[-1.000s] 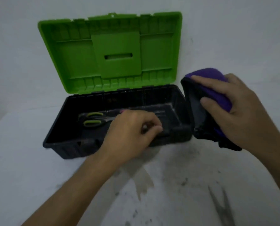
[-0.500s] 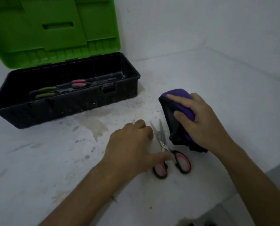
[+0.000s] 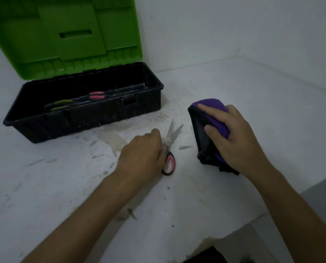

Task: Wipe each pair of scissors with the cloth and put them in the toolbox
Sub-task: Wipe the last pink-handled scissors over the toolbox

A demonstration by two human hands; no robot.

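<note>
A pair of scissors with pink-and-black handles (image 3: 169, 164) lies on the white surface, blades slightly apart and pointing away from me. My left hand (image 3: 142, 154) grips it at the handles, covering one loop. My right hand (image 3: 234, 137) holds a folded purple-and-black cloth (image 3: 206, 130) just right of the scissors, fingers curled over its top. The black toolbox (image 3: 143, 111) stands open at the back left with its green lid (image 3: 63, 35) raised. Inside lie green-handled scissors (image 3: 60, 105) and pink-handled scissors (image 3: 96, 95).
The white surface (image 3: 63, 186) is stained and scuffed. Its front right edge (image 3: 253, 219) drops to a grey floor. White walls meet in a corner behind the toolbox.
My left hand left the toolbox, came down to the scissors on the surface and closed on their handles. The view swung right and down. The right hand kept holding the cloth.
</note>
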